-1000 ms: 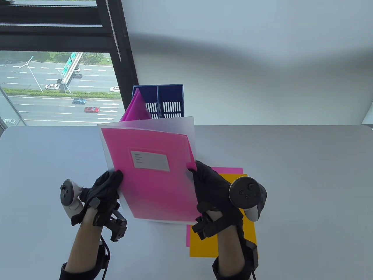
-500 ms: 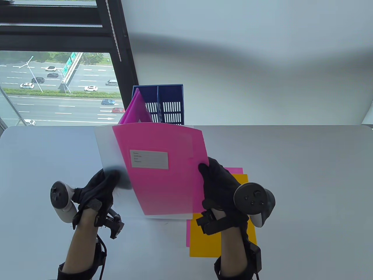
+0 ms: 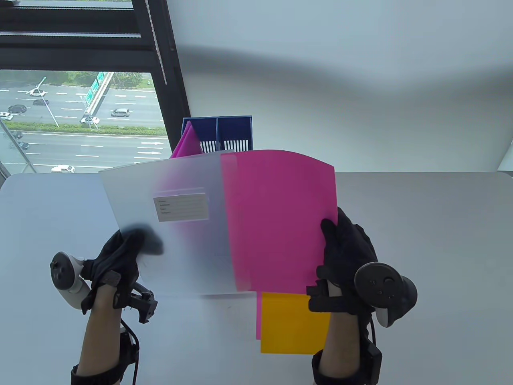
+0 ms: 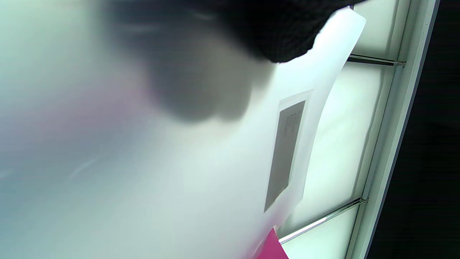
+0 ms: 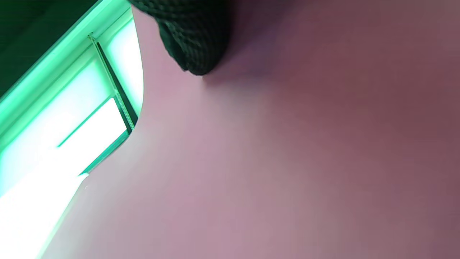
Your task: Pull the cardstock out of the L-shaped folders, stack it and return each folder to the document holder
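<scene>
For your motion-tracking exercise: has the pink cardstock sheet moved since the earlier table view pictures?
Yes. The pink cardstock sheet has slid rightward, out of the frosted folder, judged against the blue document holder.

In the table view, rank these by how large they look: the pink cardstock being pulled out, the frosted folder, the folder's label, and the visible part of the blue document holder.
Largest to smallest, as seen:
1. Pink cardstock and frosted folder: too alike to rank, and they overlap.
2. Blue document holder, mostly hidden behind them and farther from the camera.
3. Label.
</scene>
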Tool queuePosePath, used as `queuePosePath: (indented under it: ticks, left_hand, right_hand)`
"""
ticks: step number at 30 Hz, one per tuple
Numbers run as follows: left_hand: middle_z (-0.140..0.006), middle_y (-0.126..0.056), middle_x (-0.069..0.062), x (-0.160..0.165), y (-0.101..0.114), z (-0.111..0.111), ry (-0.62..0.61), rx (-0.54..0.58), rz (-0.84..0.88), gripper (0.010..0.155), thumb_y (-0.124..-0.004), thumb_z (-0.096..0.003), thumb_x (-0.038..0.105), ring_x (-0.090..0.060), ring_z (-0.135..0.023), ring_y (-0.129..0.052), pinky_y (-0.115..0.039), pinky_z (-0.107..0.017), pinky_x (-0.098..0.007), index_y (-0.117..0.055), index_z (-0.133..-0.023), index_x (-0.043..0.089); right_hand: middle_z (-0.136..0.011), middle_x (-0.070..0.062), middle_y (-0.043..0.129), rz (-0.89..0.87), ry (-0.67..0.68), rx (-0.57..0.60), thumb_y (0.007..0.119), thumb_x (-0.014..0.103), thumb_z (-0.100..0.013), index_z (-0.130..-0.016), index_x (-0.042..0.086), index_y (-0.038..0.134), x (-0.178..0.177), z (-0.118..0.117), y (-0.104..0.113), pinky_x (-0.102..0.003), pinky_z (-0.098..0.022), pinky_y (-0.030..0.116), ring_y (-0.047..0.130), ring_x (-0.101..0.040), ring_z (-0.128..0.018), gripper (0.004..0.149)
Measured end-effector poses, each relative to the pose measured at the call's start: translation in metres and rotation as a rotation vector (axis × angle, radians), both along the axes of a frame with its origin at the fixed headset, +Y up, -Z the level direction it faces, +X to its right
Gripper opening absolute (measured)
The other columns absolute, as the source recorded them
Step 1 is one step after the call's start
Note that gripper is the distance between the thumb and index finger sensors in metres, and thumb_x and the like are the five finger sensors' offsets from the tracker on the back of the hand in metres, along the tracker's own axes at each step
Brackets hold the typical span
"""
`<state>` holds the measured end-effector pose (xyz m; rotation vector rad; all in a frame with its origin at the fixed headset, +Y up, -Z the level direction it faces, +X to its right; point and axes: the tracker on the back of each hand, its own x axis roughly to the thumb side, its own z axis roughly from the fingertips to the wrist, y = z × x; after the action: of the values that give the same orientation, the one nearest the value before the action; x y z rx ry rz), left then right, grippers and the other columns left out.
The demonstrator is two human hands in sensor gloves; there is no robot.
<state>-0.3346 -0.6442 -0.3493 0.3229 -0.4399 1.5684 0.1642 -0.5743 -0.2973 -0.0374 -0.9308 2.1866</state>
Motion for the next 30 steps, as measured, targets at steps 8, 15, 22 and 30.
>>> queuePosePath:
  ticks: [8, 15, 22, 30]
  left_hand:
    - [-0.076, -0.097, -0.001, -0.014, -0.001, 0.001, 0.024, -0.001, 0.035, 0.04, -0.073, -0.0612, 0.044, -0.023, -0.059, -0.107, -0.075, -0.065, -0.049, -0.085, -0.092, 0.02]
    - [-0.076, -0.097, -0.001, -0.014, -0.001, 0.001, 0.025, -0.002, 0.038, 0.04, -0.073, -0.0612, 0.044, -0.023, -0.059, -0.107, -0.075, -0.065, -0.049, -0.085, -0.092, 0.02]
    - [-0.076, -0.097, -0.001, -0.013, -0.001, 0.001, 0.024, -0.004, 0.037, 0.041, -0.074, -0.0612, 0.044, -0.023, -0.059, -0.107, -0.075, -0.065, -0.049, -0.085, -0.092, 0.02]
    - [-0.076, -0.097, -0.001, -0.013, -0.001, 0.001, 0.024, -0.007, 0.042, 0.041, -0.074, -0.0613, 0.044, -0.023, -0.059, -0.107, -0.075, -0.065, -0.05, -0.085, -0.092, 0.02]
  right_hand:
    - [-0.077, -0.002, 0.096, 0.021, -0.151, -0.32, 0.084, 0.035, -0.059, -0.097, 0.022, 0.08, 0.041, -0.012, -0.024, -0.048, -0.068, 0.068, 0.1, -0.014, -0.043, 0.04]
    - [-0.076, -0.002, 0.096, -0.095, -0.022, -0.688, 0.084, 0.035, -0.059, -0.097, 0.02, 0.079, 0.055, -0.054, -0.086, -0.047, -0.068, 0.068, 0.099, -0.014, -0.042, 0.041]
    - [-0.076, -0.001, 0.096, -0.169, 0.048, -0.88, 0.085, 0.037, -0.058, -0.1, 0.02, 0.076, 0.048, -0.087, -0.152, -0.047, -0.068, 0.067, 0.099, -0.014, -0.043, 0.046]
    - [-0.103, -0.007, 0.073, 0.029, -0.105, -0.976, 0.087, 0.047, -0.056, -0.116, 0.023, 0.044, 0.028, -0.096, -0.17, -0.055, -0.075, 0.05, 0.087, -0.027, -0.073, 0.077]
